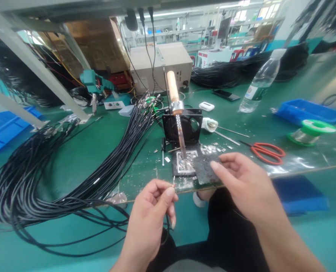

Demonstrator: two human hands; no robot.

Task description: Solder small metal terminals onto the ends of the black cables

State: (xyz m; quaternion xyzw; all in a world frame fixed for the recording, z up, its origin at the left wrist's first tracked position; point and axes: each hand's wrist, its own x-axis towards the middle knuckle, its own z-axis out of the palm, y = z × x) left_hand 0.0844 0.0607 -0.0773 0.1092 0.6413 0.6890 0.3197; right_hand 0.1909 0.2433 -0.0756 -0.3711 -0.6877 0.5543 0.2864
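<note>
My left hand (156,207) pinches the end of a black cable, whose small bare tip points up just in front of the table edge. My right hand (238,177) grips a dark flat plate (206,169) between thumb and fingers, at the table's front edge. Beside the plate lies a white-framed tray (187,168) with small metal bits. Over that tray a soldering iron (173,90) with a wooden handle hangs tip down, in front of a black fan (194,126). A thick bundle of black cables (105,162) spreads to the left.
Red-handled scissors (267,153), a green solder spool (309,132) and a blue tray (309,111) lie on the right. A plastic bottle (260,83) and a phone (226,95) are farther back. A small screwdriver (163,151) lies left of the fan. Metal posts stand at the left.
</note>
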